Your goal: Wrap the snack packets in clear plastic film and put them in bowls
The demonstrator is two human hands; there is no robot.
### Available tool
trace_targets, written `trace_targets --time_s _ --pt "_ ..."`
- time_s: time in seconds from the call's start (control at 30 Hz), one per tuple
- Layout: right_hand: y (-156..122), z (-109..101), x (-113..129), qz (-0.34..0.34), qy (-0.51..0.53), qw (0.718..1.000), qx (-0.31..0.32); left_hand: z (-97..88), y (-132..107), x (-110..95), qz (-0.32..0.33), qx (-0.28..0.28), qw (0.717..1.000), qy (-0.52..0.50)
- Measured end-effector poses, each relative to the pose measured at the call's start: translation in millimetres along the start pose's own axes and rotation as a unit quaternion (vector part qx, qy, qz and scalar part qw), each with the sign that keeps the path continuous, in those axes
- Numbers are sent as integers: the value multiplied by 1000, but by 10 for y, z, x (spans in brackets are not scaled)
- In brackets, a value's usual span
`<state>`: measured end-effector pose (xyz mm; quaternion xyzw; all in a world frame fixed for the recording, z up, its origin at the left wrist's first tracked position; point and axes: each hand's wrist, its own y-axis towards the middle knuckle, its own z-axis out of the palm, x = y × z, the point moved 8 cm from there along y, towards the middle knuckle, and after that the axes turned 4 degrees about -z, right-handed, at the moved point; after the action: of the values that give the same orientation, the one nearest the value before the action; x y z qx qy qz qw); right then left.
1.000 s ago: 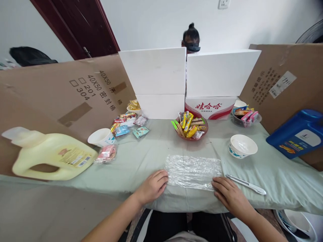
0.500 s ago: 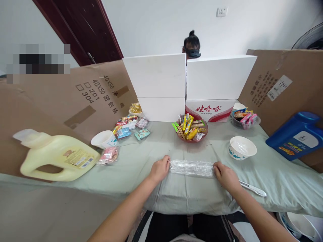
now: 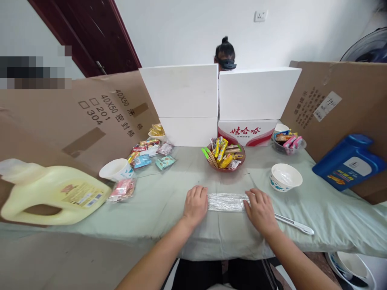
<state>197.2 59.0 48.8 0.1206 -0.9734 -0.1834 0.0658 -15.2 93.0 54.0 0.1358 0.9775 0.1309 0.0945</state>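
Note:
A narrow, flat strip of crinkled clear plastic film (image 3: 226, 202) lies across the cloth in front of me. My left hand (image 3: 196, 204) covers its left end, back of the hand up, with the fingers bent over it. At the right end, my right hand (image 3: 260, 209) has its thumb and fingers on the film; their undersides are hidden. Just right of that hand is a slim white-handled tool (image 3: 298, 226), its inner end close to my wrist. Beyond the film stands a reddish bowl (image 3: 225, 168) of wrapped snacks.
A patterned white bowl (image 3: 286, 179) and a blue bottle (image 3: 347, 163) stand at right. Left are a pale yellow jug (image 3: 60, 193), another white bowl (image 3: 116, 170) and snack packets (image 3: 142, 161). White boxes (image 3: 187, 92) and cardboard panels (image 3: 102, 112) wall the table; a person (image 3: 225, 54) is behind.
My hands have shifted from pinching the film's ends to lying further over them, the right one moving inward. The film looks flatter, and the view has turned slightly right.

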Motion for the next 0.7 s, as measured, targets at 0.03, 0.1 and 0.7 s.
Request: trace_targets --time_s 0.03,0.1,0.7 --pt "15 20 148 -42 13 999 6 2 -20 -139 29 -12 999 -24" --pt "16 149 434 -128 44 989 53 113 -78 -376 73 4 996 -58" --pt "-1086 95 -23 -134 -28 990 32 135 -309 -158 -2 54 998 -18"
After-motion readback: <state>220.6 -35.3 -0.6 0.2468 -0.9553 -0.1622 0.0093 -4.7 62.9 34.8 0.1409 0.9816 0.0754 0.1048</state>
